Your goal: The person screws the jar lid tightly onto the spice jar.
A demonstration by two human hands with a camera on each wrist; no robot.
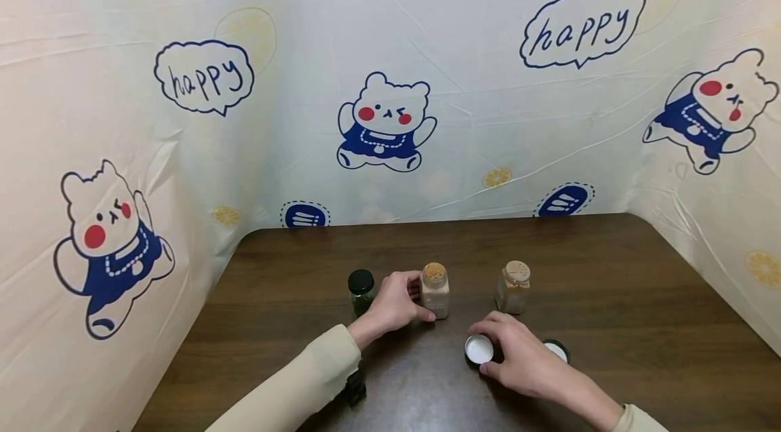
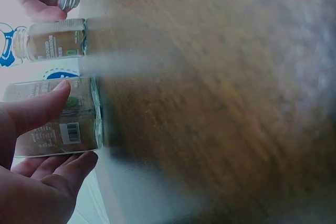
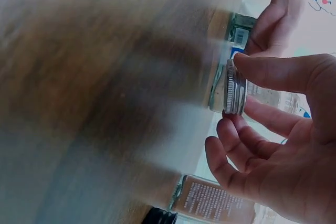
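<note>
A square glass jar with an orange perforated top [image 1: 435, 293] stands on the table; my left hand [image 1: 396, 300] grips its sides between thumb and fingers. In the left wrist view the jar [image 2: 84, 132] shows a barcode label, with the left thumb [image 2: 47, 108] along it. My right hand [image 1: 521, 354] pinches a round metal lid [image 1: 479, 349] by its rim, its white inside facing up. The right wrist view shows the lid [image 3: 235, 87] between thumb and fingers, at or just above the table; contact cannot be told. A second jar [image 1: 514, 288], with a pale perforated top, stands beyond the right hand.
A black-capped jar of green contents [image 1: 361, 289] stands left of the left hand, partly hidden by it. Another lid [image 1: 557, 350] lies right of the right hand, partly covered. A small black object [image 1: 355, 389] is below the left forearm. Printed cloth [image 1: 390, 25] hangs behind the table.
</note>
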